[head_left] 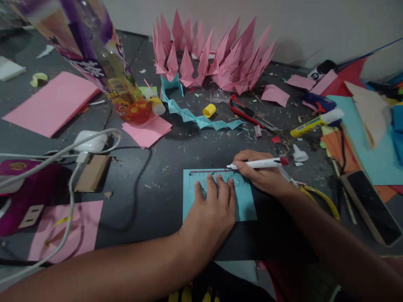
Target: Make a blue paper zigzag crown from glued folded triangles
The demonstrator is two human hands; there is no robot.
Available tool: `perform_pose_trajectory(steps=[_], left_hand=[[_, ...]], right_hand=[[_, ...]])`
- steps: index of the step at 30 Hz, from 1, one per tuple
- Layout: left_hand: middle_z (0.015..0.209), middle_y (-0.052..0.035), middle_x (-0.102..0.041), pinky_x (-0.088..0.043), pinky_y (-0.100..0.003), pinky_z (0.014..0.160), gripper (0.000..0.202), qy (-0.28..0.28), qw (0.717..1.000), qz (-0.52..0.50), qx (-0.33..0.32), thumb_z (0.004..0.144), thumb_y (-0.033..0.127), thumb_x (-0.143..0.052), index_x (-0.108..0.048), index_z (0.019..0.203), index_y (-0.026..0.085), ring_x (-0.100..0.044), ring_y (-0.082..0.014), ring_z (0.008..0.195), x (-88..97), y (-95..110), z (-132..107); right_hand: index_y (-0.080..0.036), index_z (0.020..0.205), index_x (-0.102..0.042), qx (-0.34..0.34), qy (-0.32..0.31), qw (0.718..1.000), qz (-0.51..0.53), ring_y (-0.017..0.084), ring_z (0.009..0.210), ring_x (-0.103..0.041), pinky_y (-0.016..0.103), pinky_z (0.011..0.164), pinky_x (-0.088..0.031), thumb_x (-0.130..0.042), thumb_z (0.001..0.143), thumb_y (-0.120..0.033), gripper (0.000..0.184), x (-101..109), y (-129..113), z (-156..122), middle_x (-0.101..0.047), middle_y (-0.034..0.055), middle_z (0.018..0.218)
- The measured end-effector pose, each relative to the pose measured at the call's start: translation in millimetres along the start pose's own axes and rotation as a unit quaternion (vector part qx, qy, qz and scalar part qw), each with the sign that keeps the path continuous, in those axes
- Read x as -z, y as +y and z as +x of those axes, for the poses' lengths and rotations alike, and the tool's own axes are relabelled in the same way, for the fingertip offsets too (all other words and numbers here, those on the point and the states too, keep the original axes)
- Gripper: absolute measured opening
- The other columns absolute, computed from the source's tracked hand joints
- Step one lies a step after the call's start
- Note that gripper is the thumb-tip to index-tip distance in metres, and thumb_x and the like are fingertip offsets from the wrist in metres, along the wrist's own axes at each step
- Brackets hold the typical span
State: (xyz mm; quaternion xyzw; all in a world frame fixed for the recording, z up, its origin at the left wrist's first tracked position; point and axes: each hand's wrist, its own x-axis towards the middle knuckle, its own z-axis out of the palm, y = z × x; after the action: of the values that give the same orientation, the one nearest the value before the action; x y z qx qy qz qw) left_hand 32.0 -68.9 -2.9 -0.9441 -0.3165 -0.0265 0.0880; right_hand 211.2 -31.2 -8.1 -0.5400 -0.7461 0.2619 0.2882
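Observation:
My left hand (211,212) lies flat, fingers spread, pressing a clear ruler (217,178) onto a small light-blue paper sheet (247,205) on the dark table. My right hand (262,174) grips a white pen (256,164) with a red end, held almost level, its tip at the ruler's top edge near the sheet's upper rim. Both forearms reach in from the bottom of the view.
A pink folded-paper crown (214,54) and a blue folded chain (195,115) lie behind. A red cutter (247,112), yellow cap (209,110), glue tube (315,121), phone (373,207), yellow-handled scissors (324,199), coloured sheets at right, pink sheets (50,102), white cables (63,155) and a tilted bottle (103,58) at left.

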Motion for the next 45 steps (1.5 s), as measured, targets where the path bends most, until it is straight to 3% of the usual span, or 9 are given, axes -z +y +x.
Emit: perform_pose_trajectory(steps=[8,16,20,25,29,36,41,45], left_hand=[[0.118,-0.0177,-0.061,-0.057,-0.043,0.076,0.039,-0.01,1.0,-0.005,0.0,0.09,0.014,-0.036,-0.053,0.125,0.009,-0.061,-0.0308,0.102,0.9,-1.0,0.2],[0.119,-0.0192,-0.059,-0.057,-0.044,0.077,0.038,-0.033,0.999,-0.018,-0.002,0.09,0.014,-0.04,-0.051,0.126,0.009,-0.061,-0.031,0.103,1.4,-1.4,0.4],[0.118,-0.0177,-0.06,-0.057,-0.042,0.077,0.035,-0.046,0.998,-0.036,-0.011,0.09,0.015,-0.041,-0.052,0.123,0.008,-0.06,-0.0305,0.105,4.5,-6.1,3.3],[0.121,-0.0149,-0.058,-0.055,-0.037,0.079,0.022,-0.076,0.993,-0.094,-0.014,0.088,0.014,-0.047,-0.059,0.106,0.012,-0.059,-0.0255,0.105,9.7,-18.8,3.5],[0.128,-0.0132,-0.053,-0.049,-0.038,0.09,0.026,-0.028,0.992,-0.122,-0.011,0.087,0.013,-0.05,-0.057,0.111,0.015,-0.05,-0.0247,0.118,4.4,-25.8,-10.0],[0.116,-0.0107,-0.058,-0.045,-0.037,0.094,0.02,0.048,0.983,-0.177,0.031,0.087,0.018,-0.049,-0.061,0.102,0.015,-0.053,-0.0223,0.111,-7.2,-29.6,-47.0],[0.115,-0.0087,-0.06,-0.044,-0.043,0.092,0.028,0.03,0.984,-0.158,0.073,0.088,0.027,-0.048,-0.059,0.114,0.02,-0.057,-0.0226,0.101,3.4,-14.1,-58.8],[0.116,-0.0112,-0.059,-0.047,-0.039,0.083,0.036,-0.01,0.983,-0.128,0.13,0.089,0.029,-0.046,-0.053,0.122,0.015,-0.057,-0.0233,0.096,11.1,15.5,-59.0]], right_hand=[[-0.02,0.072,-0.059,-0.011,-0.023,1.0,0.013,0.012,0.061,-0.058,0.022,0.057,-0.045,-0.047,0.086,-0.03,0.021,-0.4,-0.9,0.0,-0.063,-0.0005,0.067],[-0.022,0.081,-0.063,-0.006,0.062,0.998,-0.009,0.015,0.073,-0.063,0.026,0.069,-0.049,-0.048,0.087,-0.033,0.02,3.6,2.1,-1.4,-0.068,0.0014,0.077],[-0.024,0.106,-0.062,0.003,-0.007,0.999,-0.048,0.019,0.087,-0.065,0.032,0.078,-0.05,-0.049,0.088,-0.032,0.024,22.1,-0.2,-7.6,-0.07,0.0044,0.093],[-0.023,0.1,-0.063,0.007,-0.081,0.985,-0.153,0.024,0.096,-0.062,0.039,0.086,-0.048,-0.064,0.078,-0.03,0.023,34.4,4.3,-31.2,-0.068,0.007,0.101],[-0.022,0.096,-0.057,-0.015,-0.093,0.982,-0.162,0.023,0.09,-0.061,0.037,0.079,-0.049,-0.062,0.076,-0.021,0.02,30.6,7.4,-40.8,-0.065,0.0075,0.097],[-0.022,0.088,-0.048,0.002,-0.057,0.984,-0.169,0.016,0.063,-0.054,0.03,0.061,-0.044,-0.061,0.072,-0.022,0.021,28.6,6.6,-33.4,-0.057,0.0022,0.078],[-0.022,0.094,-0.043,-0.009,0.033,0.988,-0.148,0.017,0.068,-0.059,0.033,0.065,-0.048,-0.055,0.077,-0.027,0.022,27.4,4.2,-48.0,-0.06,0.0039,0.085],[-0.024,0.09,-0.041,0.036,0.042,0.99,-0.132,0.019,0.081,-0.063,0.037,0.074,-0.05,-0.054,0.078,-0.025,0.018,15.8,-0.4,-65.8,-0.063,0.0063,0.092]])
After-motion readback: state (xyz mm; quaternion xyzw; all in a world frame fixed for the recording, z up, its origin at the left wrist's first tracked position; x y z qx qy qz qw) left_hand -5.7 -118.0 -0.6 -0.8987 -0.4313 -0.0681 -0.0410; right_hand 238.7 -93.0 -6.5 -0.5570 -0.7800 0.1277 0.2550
